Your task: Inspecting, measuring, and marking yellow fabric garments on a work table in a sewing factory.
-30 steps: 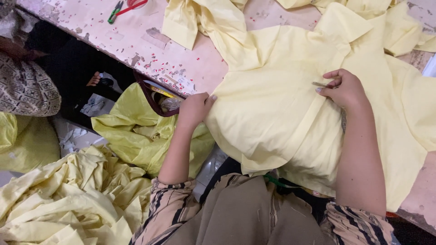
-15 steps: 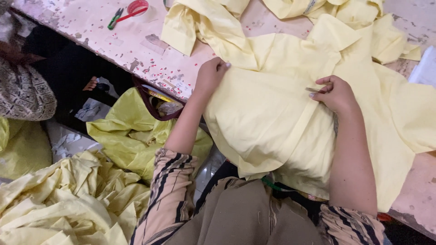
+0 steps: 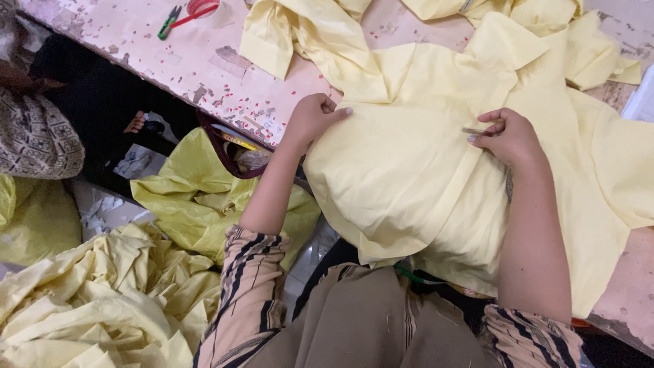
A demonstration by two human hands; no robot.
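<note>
The pale yellow shirt [image 3: 409, 170] lies spread on the worn pink table [image 3: 204, 61], its lower part hanging over the edge toward the lap, with the left hand [image 3: 315, 117] curled into a loose fist pressing down on the cloth near its left side. The right hand [image 3: 509, 136] pinches a small metal tool [image 3: 473, 131] (thread snips, I'd guess, hard to tell) right at the front placket. Best bet I think: hold the fabric flat and taut between both hands so the tool only catches loose thread, not cloth.

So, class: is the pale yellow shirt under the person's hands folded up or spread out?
Spread out. The pale yellow shirt lies flat across the table, collar away from the person, hem hanging over the near edge.
</note>
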